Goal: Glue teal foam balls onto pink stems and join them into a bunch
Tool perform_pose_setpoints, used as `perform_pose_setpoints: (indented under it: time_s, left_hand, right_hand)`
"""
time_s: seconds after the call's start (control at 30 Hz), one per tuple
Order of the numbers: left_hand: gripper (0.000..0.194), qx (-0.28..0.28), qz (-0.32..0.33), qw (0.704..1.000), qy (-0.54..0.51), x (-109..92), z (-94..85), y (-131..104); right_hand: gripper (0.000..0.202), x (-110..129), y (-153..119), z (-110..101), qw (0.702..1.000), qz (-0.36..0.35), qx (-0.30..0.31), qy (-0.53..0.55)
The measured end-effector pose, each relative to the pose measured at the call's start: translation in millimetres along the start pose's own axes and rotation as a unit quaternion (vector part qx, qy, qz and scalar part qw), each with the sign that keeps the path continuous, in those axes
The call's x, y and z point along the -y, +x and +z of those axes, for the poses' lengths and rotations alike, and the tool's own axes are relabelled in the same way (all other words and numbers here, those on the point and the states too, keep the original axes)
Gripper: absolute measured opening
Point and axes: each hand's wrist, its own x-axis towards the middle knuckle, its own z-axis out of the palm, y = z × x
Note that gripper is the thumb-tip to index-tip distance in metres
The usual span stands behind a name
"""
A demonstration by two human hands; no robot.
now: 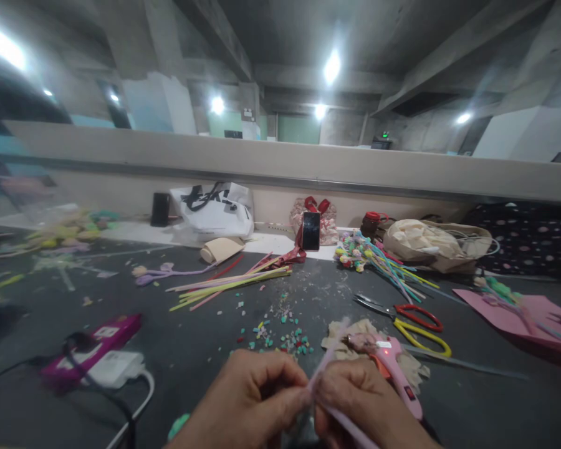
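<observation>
Both my hands meet low in the middle of the view. My left hand (257,399) is closed, thumb and forefinger pinching a pale lilac pipe cleaner (328,358). My right hand (364,399) grips the same pipe cleaner, its fingers curled tight. One end sticks up beyond the hands, and the other runs down below the right hand. Just past my right hand lies a pink hot glue gun (395,362) with a lit red light, its nozzle on crumpled brown paper (416,369). Small coloured clippings (285,337) are scattered in front of my hands.
Scissors with red and yellow handles (414,321) lie open at right. Loose pipe cleaners (229,284), a bundle of pipe-cleaner flowers (364,252) and a phone (311,231) are farther back. A purple power strip (98,346) with cables sits at left. Pink paper (500,315) lies far right.
</observation>
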Motion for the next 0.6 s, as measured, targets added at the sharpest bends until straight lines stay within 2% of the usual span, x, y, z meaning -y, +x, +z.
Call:
perform_pose_setpoints:
  time_s: [0.07,0.1,0.13,0.17,0.2,0.23,0.27,0.3,0.33,0.37,0.5,0.6]
  left_hand:
    - [0.017,0.017,-0.021,0.998,-0.050,3.6,-3.3,3.0]
    - [0.018,0.024,-0.031,0.996,-0.077,6.2,-5.0,4.8]
    - [0.019,0.028,-0.039,0.994,-0.103,9.1,-6.5,6.5]
    - [0.019,0.030,-0.044,0.991,-0.126,12.3,-7.5,8.2]
    - [0.019,0.036,-0.045,0.987,-0.147,15.4,-8.0,9.7]
    - [0.018,0.046,-0.046,0.984,-0.165,18.2,-8.1,11.1]
    - [0.017,0.058,-0.046,0.981,-0.182,20.5,-7.7,12.3]
    - [0.016,0.070,-0.049,0.977,-0.194,22.2,-7.0,13.2]
    - [0.015,0.080,-0.055,0.975,-0.202,23.3,-6.2,13.9]
    - [0.015,0.087,-0.059,0.972,-0.209,23.8,-5.4,14.3]
    - [0.014,0.100,-0.072,0.968,-0.219,23.4,-3.0,12.3]
    - [0.012,0.078,-0.071,0.967,-0.231,24.1,-2.0,9.9]
  right_hand:
    - [0.047,-2.6,-1.0,-1.7,1.000,-0.024,-0.002,0.007]
    - [0.046,-2.6,-2.3,-3.1,0.998,-0.054,-0.023,-0.026]
    - [0.042,-1.8,-4.0,-4.6,0.989,-0.101,-0.052,-0.091]
    - [0.034,-0.1,-5.9,-6.2,0.965,-0.176,-0.076,-0.181]
    - [0.024,2.1,-7.8,-7.6,0.920,-0.263,-0.092,-0.276]
    - [0.013,4.5,-9.3,-8.7,0.860,-0.349,-0.105,-0.358]
    - [0.012,7.0,-10.3,-9.3,0.797,-0.418,-0.113,-0.421]
    - [0.018,9.2,-10.6,-9.2,0.746,-0.466,-0.118,-0.461]
    - [0.023,11.3,-10.3,-8.6,0.713,-0.491,-0.128,-0.484]
    - [0.023,13.2,-9.6,-7.6,0.695,-0.502,-0.142,-0.495]
    - [0.016,19.5,-5.3,-2.8,0.672,-0.505,-0.149,-0.521]
    - [0.017,21.7,-3.2,-2.4,0.636,-0.507,-0.125,-0.568]
